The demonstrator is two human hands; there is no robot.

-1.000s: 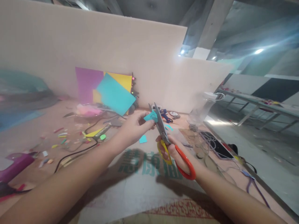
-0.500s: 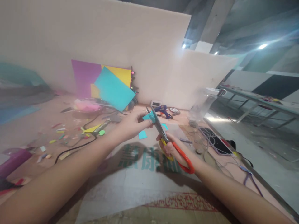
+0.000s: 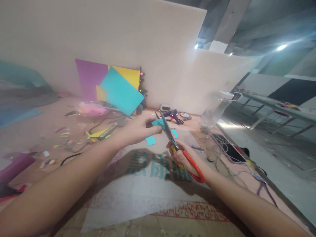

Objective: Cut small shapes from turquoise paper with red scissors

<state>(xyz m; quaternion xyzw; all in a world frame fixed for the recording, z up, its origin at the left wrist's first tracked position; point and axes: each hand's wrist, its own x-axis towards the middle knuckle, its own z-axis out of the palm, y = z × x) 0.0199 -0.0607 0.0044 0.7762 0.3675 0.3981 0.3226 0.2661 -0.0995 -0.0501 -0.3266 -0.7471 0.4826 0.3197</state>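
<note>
My left hand [image 3: 138,129] pinches a small turquoise foam piece [image 3: 158,123] above the table. My right hand [image 3: 183,157] grips scissors [image 3: 172,141] with one orange and one yellow handle loop, their blades against the turquoise piece. Two turquoise offcuts [image 3: 150,140] lie on the white printed sheet [image 3: 148,187] below the hands.
Purple, yellow and turquoise sheets [image 3: 116,89] lean on the back wall. A blue glue gun [image 3: 172,116], black cables [image 3: 98,126], coloured scraps [image 3: 61,140] and a purple glue gun [image 3: 14,164] lie around. A clear jar [image 3: 214,112] and a phone [image 3: 229,149] sit right, near the table edge.
The scissor blades have closed further on the turquoise piece. Both hands sit slightly higher and farther out; the view shifted a little.
</note>
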